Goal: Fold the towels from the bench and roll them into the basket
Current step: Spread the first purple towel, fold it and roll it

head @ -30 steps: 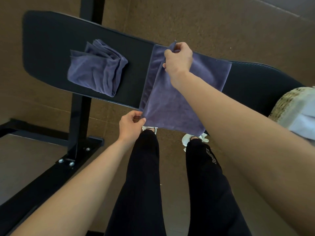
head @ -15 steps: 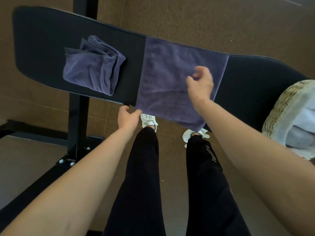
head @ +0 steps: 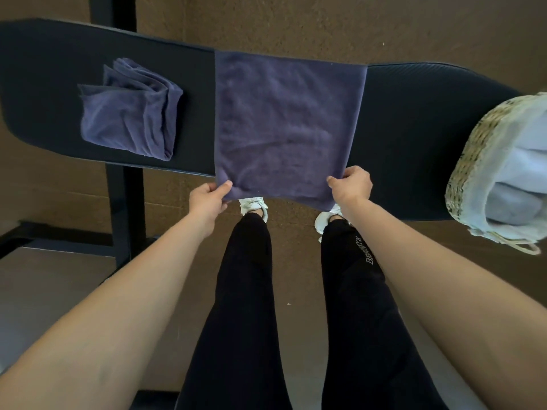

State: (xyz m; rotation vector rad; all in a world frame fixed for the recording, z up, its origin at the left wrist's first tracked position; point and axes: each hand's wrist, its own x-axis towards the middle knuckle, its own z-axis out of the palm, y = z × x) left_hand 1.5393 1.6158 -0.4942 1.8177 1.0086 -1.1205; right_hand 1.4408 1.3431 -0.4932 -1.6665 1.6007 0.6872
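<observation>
Looking down through the head camera, you see the flat purple towel [head: 287, 125] spread across the dark surface [head: 414, 137], its near edge hanging over. Your left hand [head: 208, 199] pinches its near left corner and your right hand [head: 352, 184] pinches the near right. A crumpled towel [head: 130, 113] lies well apart at left; the woven basket [head: 473, 161], already lined with pale cloth, sits at the right end.

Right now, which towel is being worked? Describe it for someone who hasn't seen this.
Find the long black bench. Two purple towels lie on it; the worked towel is spread flat mid-bench, near edge overhanging, both hands at its corners. The other towel lies crumpled, untouched.
</observation>
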